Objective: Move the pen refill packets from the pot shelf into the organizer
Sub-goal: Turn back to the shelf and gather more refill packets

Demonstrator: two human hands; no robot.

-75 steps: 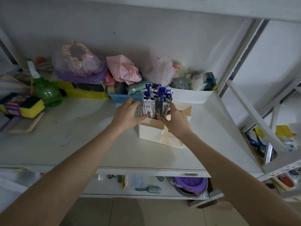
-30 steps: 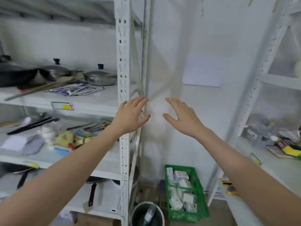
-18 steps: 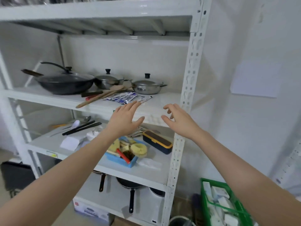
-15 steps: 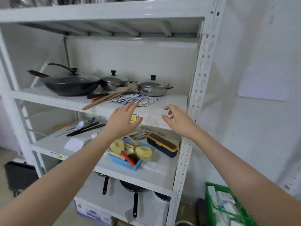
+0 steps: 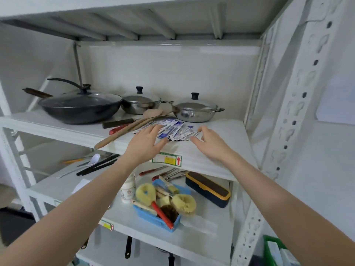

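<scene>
Several pen refill packets (image 5: 176,129), blue and white, lie fanned out on the white pot shelf (image 5: 221,148) in front of the steel pots. My left hand (image 5: 146,144) hovers with straight fingers over the pile's left edge, fingertips at the packets. My right hand (image 5: 208,143) reaches the pile's right edge with loosely curved fingers; its fingertips touch or nearly touch the outermost packet, which of the two I cannot tell. Neither hand holds anything. The organizer is out of view.
A dark wok with glass lid (image 5: 80,106) and two lidded steel pots (image 5: 196,110) stand behind the packets. Wooden spatulas (image 5: 132,125) lie left of the pile. The shelf below carries a blue basket of brushes (image 5: 159,208) and a dark case (image 5: 207,189).
I have turned from the organizer's shelf to the pot shelf. Both empty hands have moved forward and up onto the shelf, reaching the two sides of the packet pile.
</scene>
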